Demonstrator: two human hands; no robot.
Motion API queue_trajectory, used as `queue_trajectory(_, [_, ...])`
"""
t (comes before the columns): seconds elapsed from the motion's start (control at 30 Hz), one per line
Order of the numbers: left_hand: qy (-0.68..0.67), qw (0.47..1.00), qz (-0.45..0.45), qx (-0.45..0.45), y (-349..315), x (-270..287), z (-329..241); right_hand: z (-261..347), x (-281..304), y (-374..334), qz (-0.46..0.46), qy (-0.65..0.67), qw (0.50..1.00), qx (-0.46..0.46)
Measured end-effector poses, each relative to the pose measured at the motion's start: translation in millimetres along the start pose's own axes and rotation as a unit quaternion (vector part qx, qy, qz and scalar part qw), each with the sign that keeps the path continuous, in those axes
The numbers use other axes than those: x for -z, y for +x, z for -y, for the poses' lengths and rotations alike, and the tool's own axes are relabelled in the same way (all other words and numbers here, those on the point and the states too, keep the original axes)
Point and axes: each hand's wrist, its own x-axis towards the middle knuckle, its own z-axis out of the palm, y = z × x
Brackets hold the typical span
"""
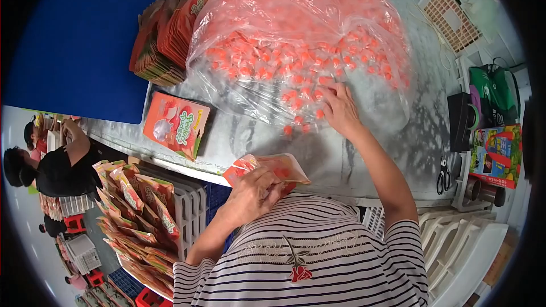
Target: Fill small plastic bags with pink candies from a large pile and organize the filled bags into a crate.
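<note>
My left hand [256,191] is closed on a red-orange pouch [283,166], held at the table's near edge against my body. My right hand [339,106] reaches into a pile of small wrapped orange candies [296,102], its fingertips down among the nearest pieces. Whether a piece is pinched between those fingers cannot be made out. These candies spill from the mouth of a large clear plastic bag [296,23] that fills the far middle of the table. To the left lies a stack of flat red pouches [177,124].
Bundled pouches [168,31] stand at the far left beside a blue board [79,34]. Filled pouches [136,216] crowd a white crate at lower left. Black scissors [443,177] lie at right, near a white rack. Another person [68,159] works at far left.
</note>
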Motion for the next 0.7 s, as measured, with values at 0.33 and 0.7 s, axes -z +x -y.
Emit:
queue_trajectory(0.33, [-0.02, 0.999, -0.013, 0.026, -5.3, 3.4, 3.9, -8.0, -1.9, -39.6, -0.047, -0.06, 0.997, 0.006])
queue_trajectory(0.7, [-0.029, 0.999, -0.01, 0.021, -3.7, -0.3, 3.1, 25.7, -21.1, -43.4, -0.069, -0.063, 0.995, 0.015])
